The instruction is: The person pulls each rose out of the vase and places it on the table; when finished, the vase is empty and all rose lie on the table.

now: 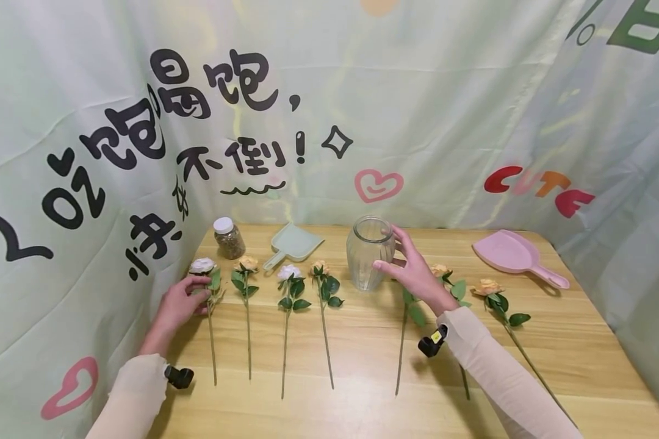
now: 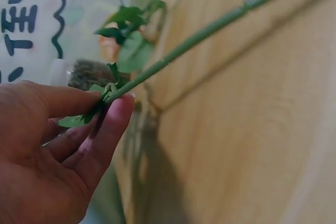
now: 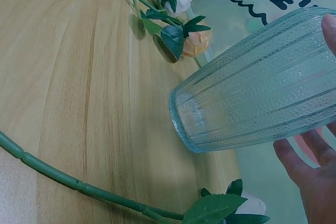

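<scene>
At the far left, my left hand [image 1: 180, 303] pinches the stem of a white artificial rose [image 1: 202, 266] just below its bloom. In the left wrist view, thumb and fingertip meet on the green stem [image 2: 173, 55] beside a leaf. A clear ribbed glass vase [image 1: 360, 263] stands upright near the back of the table, and my right hand [image 1: 417, 277] holds it round its right side. The right wrist view has the fingers [image 3: 296, 163] against the glass, with the vase's base over the wood.
Several more roses lie in a row: a peach rose [image 1: 247, 264], a white rose [image 1: 289, 272] and others, one partly under my right forearm. Behind stand a jar [image 1: 229, 241] with a white lid, a pale green dustpan [image 1: 296, 242] and a pink dustpan [image 1: 507, 251]. Printed curtains [image 1: 434, 122] enclose the table.
</scene>
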### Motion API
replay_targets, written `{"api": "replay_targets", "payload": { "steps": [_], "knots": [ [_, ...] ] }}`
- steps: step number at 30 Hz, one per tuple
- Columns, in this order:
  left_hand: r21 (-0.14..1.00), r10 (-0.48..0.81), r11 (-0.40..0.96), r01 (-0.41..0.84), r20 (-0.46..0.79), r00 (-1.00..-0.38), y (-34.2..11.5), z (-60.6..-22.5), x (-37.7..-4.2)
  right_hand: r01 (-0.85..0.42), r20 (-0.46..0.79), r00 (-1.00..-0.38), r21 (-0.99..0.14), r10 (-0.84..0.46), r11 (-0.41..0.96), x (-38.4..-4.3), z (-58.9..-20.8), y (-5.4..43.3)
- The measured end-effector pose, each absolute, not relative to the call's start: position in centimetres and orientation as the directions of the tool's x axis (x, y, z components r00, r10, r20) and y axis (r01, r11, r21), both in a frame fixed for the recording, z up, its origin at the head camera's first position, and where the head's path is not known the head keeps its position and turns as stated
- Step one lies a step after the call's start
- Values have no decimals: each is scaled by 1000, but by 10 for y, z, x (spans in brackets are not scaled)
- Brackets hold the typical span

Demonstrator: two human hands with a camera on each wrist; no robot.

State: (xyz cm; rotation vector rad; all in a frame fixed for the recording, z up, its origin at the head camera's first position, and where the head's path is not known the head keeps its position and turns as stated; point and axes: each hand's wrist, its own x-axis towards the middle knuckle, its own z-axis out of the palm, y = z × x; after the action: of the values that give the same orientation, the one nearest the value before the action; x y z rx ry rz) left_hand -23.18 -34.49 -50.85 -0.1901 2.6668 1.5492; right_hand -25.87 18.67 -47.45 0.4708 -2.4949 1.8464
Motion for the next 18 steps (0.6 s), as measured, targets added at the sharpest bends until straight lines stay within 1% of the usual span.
{"api": "replay_targets", "payload": {
  "steps": [8, 18],
  "knots": [
    [842, -108, 518, -153, -113, -988, -350, -526, -231, -243, 181, -955, -932, -236, 268, -259, -472, 184],
    [778, -120, 610, -150, -97, -988, -353, -525, -228, -250, 186, -951, -932, -247, 262, -259, -475, 188]
  ]
}}
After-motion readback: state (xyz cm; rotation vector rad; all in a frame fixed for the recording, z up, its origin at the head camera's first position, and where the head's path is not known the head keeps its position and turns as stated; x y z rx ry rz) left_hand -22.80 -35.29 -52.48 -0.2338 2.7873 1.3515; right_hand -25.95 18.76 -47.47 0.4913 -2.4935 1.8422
